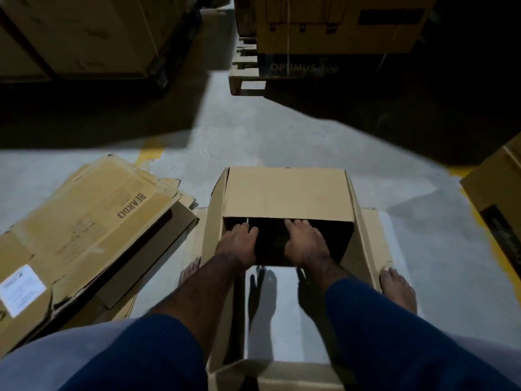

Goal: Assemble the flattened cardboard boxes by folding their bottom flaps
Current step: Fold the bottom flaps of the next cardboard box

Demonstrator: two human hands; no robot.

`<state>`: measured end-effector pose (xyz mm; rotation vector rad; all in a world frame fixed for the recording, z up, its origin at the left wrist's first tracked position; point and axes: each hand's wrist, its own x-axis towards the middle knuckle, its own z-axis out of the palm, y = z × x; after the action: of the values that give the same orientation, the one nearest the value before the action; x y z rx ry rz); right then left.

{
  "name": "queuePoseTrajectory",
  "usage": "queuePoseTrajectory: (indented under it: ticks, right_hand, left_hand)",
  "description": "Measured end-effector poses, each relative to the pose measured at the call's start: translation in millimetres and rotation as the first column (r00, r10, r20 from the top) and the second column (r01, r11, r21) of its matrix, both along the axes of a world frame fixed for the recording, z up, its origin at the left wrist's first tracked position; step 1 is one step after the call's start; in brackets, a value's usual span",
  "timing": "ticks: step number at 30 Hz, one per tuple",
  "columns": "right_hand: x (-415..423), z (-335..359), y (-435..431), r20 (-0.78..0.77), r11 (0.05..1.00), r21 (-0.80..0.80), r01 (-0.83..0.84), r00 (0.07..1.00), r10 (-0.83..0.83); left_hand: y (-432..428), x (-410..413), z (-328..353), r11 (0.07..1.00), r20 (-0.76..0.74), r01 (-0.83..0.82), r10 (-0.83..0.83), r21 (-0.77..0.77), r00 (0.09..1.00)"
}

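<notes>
While inside the box (284,190), left hand (239,244), right hand (306,244) apart.

Dim grey floor (282,142), loaded pallet (245,80)

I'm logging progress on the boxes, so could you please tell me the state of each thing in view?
Box: opened up, floor visible through it.
Far flap: folded inward.
Near flap: not folded in.
Left hand: open, fingers at the far flap's edge.
Right hand: open, likewise.
Flattened boxes: flat, stacked on the floor.
</notes>
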<state>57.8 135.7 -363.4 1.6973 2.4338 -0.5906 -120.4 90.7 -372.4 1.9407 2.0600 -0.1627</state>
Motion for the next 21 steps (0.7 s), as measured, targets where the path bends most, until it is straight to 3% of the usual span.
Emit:
queuePoseTrajectory:
  ticks: [2, 4, 6, 9, 12, 14, 21]
  right_hand:
    - [-3, -4, 5, 0.018, 0.966, 0.258, -0.002, 1.000, -0.003]
    - [-7, -4, 16, -0.054, 0.872, 0.488, 0.035, 0.998, -0.009]
    - [-13, 5, 41, -0.084, 0.807, 0.590, 0.029, 0.996, 0.026]
    - [-16, 25, 103, 0.008, 0.841, 0.538, -0.047, 0.999, 0.051]
    - [-8, 31, 171, 0.227, 0.930, 0.323, -0.174, 0.968, 0.102]
    - [0, 21, 198, 0.336, 0.929, 0.247, -0.277, 0.923, 0.186]
    - [12, -24, 217, 0.126, 0.865, 0.411, -0.286, 0.958, 0.257]
  left_hand:
    - [11, -7, 0, 0.994, -0.065, 0.065, -0.060, 0.083, 0.996]
    - [25, -11, 3, 0.969, -0.142, 0.147, -0.120, 0.196, 0.983]
    - [49, -14, 9, 0.940, -0.191, 0.198, -0.148, 0.279, 0.970]
    - [100, -22, 19, 0.931, -0.232, 0.205, -0.136, 0.303, 0.963]
    - [152, -33, 21, 0.913, -0.279, 0.223, -0.128, 0.342, 0.952]
    - [175, -37, 13, 0.913, -0.295, 0.247, -0.150, 0.325, 0.944]
    - [208, -52, -20, 0.934, -0.231, 0.253, -0.196, 0.253, 0.953]
